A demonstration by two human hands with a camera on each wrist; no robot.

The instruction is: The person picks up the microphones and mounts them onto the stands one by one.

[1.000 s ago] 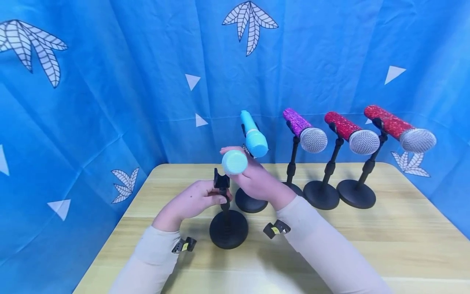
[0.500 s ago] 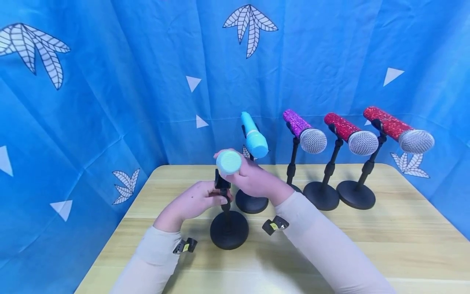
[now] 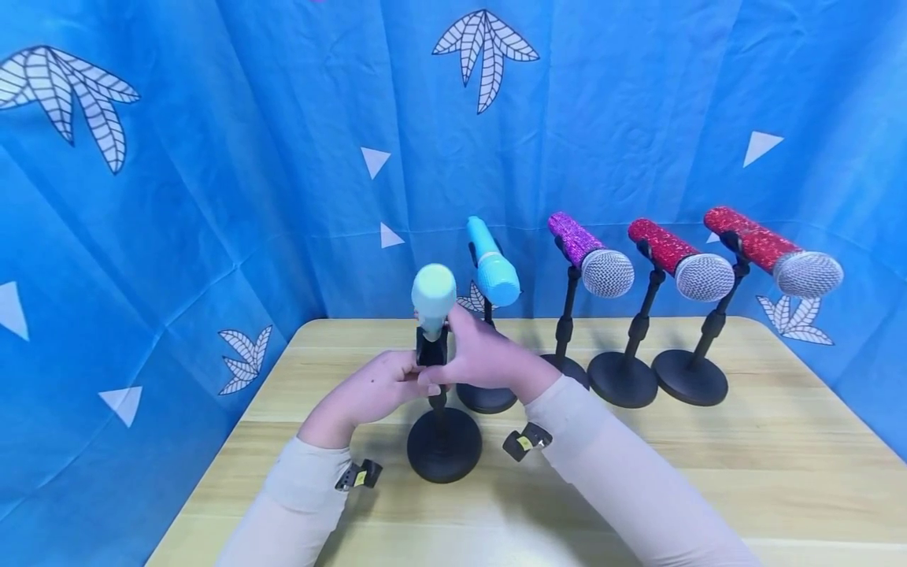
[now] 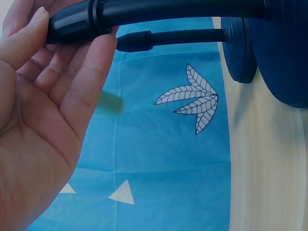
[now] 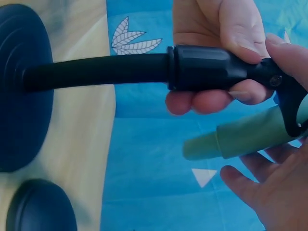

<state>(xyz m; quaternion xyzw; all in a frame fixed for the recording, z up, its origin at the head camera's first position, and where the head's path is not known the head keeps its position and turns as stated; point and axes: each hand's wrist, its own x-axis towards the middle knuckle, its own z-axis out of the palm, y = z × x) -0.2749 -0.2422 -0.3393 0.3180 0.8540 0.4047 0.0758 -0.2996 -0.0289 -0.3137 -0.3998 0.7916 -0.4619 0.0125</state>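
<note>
My left hand (image 3: pixel 379 390) grips the upper pole of a black microphone stand (image 3: pixel 442 445) that is upright on the table. In the left wrist view, thumb and fingers close round its thick collar (image 4: pixel 72 24). A pale green microphone (image 3: pixel 434 291) lies at the stand's clip (image 3: pixel 431 350), its head towards me. My right hand (image 3: pixel 489 350) holds it from the right. In the right wrist view, one clip arm (image 5: pixel 289 108) overlaps the handle (image 5: pixel 250 137); my right thumb is at the clip's base and the fingers lie under the handle.
Just behind, a blue microphone (image 3: pixel 492 264) sits on another stand. To the right stand a purple glitter microphone (image 3: pixel 572 236) and two red ones, the nearer red microphone (image 3: pixel 662 244) and the far-right red microphone (image 3: pixel 751 236). A blue curtain (image 3: pixel 319 157) borders the wooden table (image 3: pixel 708 472).
My right hand has brought the green microphone left onto the clip and tilted its head up. The right thumb has come down to the clip's base. My left hand stays on the stand.
</note>
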